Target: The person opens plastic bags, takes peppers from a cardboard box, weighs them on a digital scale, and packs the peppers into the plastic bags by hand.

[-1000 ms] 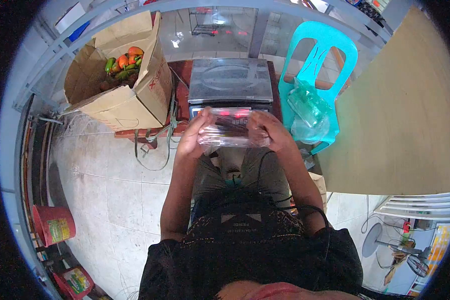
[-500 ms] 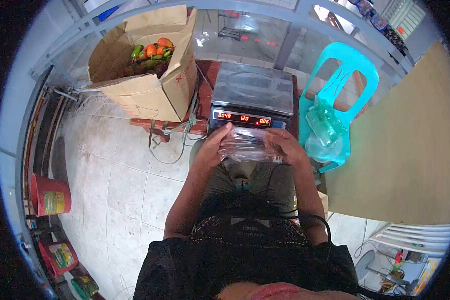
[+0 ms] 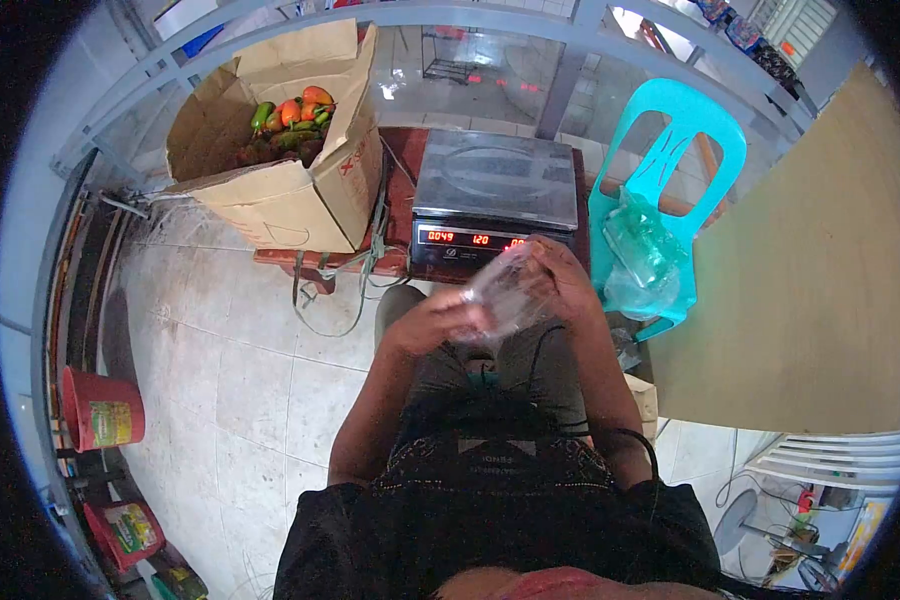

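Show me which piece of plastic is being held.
The clear plastic in the right hand, left hand at its near end; the green plastic and the pale bag rest on the turquoise chair.

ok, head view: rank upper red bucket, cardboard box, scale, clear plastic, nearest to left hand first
1. Clear plastic: at the left hand
2. Scale: just ahead
3. Cardboard box: ahead, left
4. Upper red bucket: far left

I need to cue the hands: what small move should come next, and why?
I'd probably lower the right hand slightly with the clear plastic: that hand's fingers cover part of the last number on the scale display, while the left hand sits lower.
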The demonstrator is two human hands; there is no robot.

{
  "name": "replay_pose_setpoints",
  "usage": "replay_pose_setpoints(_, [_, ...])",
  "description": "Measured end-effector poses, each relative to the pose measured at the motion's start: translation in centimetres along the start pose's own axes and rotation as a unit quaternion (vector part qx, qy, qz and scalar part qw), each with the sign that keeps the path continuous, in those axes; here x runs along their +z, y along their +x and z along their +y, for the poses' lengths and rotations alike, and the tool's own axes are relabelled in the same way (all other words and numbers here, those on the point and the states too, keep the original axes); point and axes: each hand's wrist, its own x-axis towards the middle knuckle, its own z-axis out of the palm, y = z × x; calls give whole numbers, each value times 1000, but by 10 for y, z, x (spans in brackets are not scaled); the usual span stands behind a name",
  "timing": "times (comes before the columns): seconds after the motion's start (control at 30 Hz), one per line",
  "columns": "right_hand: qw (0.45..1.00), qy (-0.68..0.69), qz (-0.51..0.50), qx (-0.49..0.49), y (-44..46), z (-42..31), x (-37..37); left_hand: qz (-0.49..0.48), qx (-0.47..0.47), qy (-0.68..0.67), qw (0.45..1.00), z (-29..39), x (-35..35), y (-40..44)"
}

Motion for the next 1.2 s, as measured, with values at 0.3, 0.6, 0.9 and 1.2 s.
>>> replay_pose_setpoints(0.3, [993,-31,-116,21,2,16,-31,120,21,-24,992,-25,-19,-3])
replay_pose_setpoints(0.6, [863,-486,14,-137,32,39,-28,292,-1,250,923,-71,-27,-9])
replay_pose_setpoints(0.9, [832,-512,-95,-190,51,-26,80,218,17,506,834,-145,-26,9])
replay_pose_setpoints(1.2, [612,-644,-199,-414,150,-77,242,200,157,568,783,-158,-33,22])
